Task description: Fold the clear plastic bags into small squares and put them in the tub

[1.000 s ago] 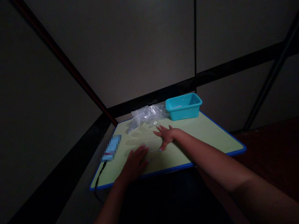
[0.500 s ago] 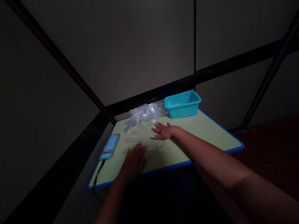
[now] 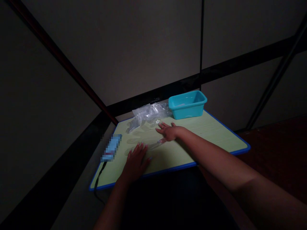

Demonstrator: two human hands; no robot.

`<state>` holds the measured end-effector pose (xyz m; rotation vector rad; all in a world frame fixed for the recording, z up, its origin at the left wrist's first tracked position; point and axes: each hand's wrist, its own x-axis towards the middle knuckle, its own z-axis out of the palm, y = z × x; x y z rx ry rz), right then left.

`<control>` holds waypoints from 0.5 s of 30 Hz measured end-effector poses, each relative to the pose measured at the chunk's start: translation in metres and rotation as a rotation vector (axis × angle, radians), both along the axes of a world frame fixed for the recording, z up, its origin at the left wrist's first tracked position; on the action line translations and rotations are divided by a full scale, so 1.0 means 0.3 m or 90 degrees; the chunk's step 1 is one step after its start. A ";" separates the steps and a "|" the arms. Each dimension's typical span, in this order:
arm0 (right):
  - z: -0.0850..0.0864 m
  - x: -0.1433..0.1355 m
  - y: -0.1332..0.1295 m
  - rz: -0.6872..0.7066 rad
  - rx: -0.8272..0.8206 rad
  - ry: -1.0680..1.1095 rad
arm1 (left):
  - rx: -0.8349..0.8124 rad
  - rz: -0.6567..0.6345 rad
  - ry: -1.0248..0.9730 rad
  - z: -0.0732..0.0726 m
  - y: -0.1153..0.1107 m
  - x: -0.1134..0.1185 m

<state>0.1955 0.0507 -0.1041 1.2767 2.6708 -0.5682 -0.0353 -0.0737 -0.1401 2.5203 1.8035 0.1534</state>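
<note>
A thin, clear plastic sheet with finger-like lobes, which looks like a disposable glove point(image 3: 141, 140), lies flat on the pale green table point(image 3: 213, 134). My left hand point(image 3: 137, 159) rests palm down at its near edge, fingers stretched out and the thumb apart. On its right side lies my right hand point(image 3: 169, 132), fingers spread over the plastic and the thumb drawn in. The part of the plastic beneath my palms is hidden. Just beyond the fingers is a crumpled clear plastic bag point(image 3: 145, 114).
At the back stands a turquoise plastic basin point(image 3: 188, 111) beside the bag. A pixelated light-blue object point(image 3: 112, 147) with a dark strap point(image 3: 97, 183) lies along the left edge. The table has a blue rim point(image 3: 172, 168); walls point(image 3: 148, 48) rise behind it.
My right thumb has drawn in toward the palm, and the plastic under it looks more wrinkled. My left hand has barely moved. The view has tilted slightly.
</note>
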 end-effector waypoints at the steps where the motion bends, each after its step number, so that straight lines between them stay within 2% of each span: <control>1: 0.004 0.000 -0.003 -0.004 -0.002 0.011 | -0.001 -0.001 -0.001 -0.001 0.001 0.000; 6: 0.028 0.002 -0.017 -0.009 0.013 0.089 | 0.013 -0.008 -0.008 -0.007 0.005 -0.003; 11: 0.028 0.003 -0.001 0.008 0.097 0.239 | 0.060 -0.015 -0.046 -0.014 0.002 -0.012; 15: 0.020 -0.001 0.005 0.023 0.077 0.217 | 0.096 -0.002 -0.063 -0.015 -0.002 -0.018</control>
